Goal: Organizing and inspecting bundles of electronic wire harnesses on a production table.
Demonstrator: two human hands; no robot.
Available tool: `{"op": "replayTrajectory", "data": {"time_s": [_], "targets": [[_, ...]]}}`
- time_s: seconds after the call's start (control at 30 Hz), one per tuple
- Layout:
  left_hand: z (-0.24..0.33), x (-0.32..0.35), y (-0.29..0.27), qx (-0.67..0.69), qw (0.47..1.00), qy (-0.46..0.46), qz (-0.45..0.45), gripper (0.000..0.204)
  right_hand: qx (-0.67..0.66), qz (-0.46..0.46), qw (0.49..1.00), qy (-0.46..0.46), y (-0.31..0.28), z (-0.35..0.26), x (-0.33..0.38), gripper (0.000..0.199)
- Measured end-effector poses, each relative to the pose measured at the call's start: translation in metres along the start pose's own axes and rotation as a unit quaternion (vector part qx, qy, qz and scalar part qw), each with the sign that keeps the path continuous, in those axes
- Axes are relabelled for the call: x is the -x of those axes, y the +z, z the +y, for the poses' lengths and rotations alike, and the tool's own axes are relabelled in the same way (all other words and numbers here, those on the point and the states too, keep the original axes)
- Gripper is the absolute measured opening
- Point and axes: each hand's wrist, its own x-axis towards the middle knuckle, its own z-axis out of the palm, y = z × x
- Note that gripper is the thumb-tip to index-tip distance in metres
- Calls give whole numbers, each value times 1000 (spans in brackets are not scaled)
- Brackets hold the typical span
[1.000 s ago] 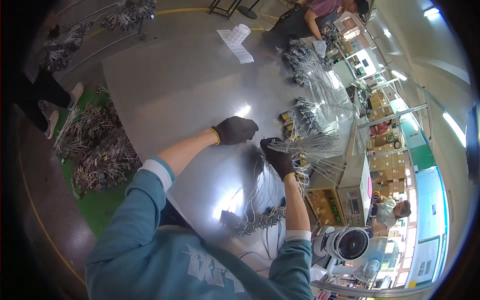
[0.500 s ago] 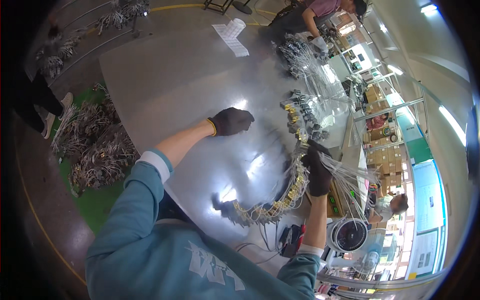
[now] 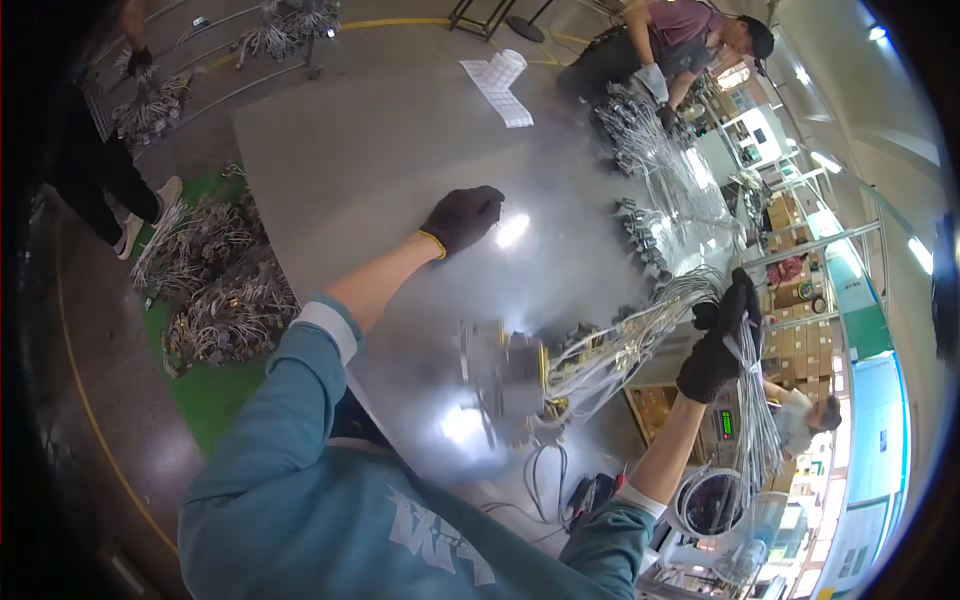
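My right hand (image 3: 722,345), in a black glove, is closed round a bundle of thin white wires (image 3: 655,320) at the table's right side. One end of the bundle spreads leftward to dark connectors with yellow parts (image 3: 520,375), blurred, low over the metal table; loose ends hang down past my wrist. My left hand (image 3: 465,220), also black-gloved, is curled into a fist above the middle of the table, away from the wires. Nothing shows in it.
The metal table (image 3: 340,150) carries more wire bundles (image 3: 690,190) at the far right, by a co-worker's gloved hand (image 3: 652,82), and a white label sheet (image 3: 500,85). A dial scale (image 3: 712,500) stands at right. Wire heaps (image 3: 225,290) lie on a green mat, left.
My right hand has moved right and up, drawing the wires into a taut bundle. The curved row of connectors has gathered into a cluster. My left fist has shifted slightly up in the picture.
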Motion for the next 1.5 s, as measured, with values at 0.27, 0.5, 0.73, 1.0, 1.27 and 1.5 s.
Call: {"op": "replayTrajectory", "data": {"time_s": [0.27,0.5,0.73,1.0,1.27,1.5], "targets": [[-13,0,9,-68,993,54,76,29,-25,-59,997,41,24,72,-70,39],[12,-21,8,-48,998,40,19,24,-466,-11,869,168,-53,268,-235,70],[11,-9,0,-85,996,7,-2,30,232,-197,953,3,62,310,-94,97],[-12,6,7,-74,997,9,16,31,270,-289,901,-176,156,179,129,34],[17,32,-17,-161,982,70,-73,38,174,-281,897,-292,166,128,196,22],[26,146,-183,-1,965,-41,-257,38,237,-327,879,-254,165,107,209,23]]}}
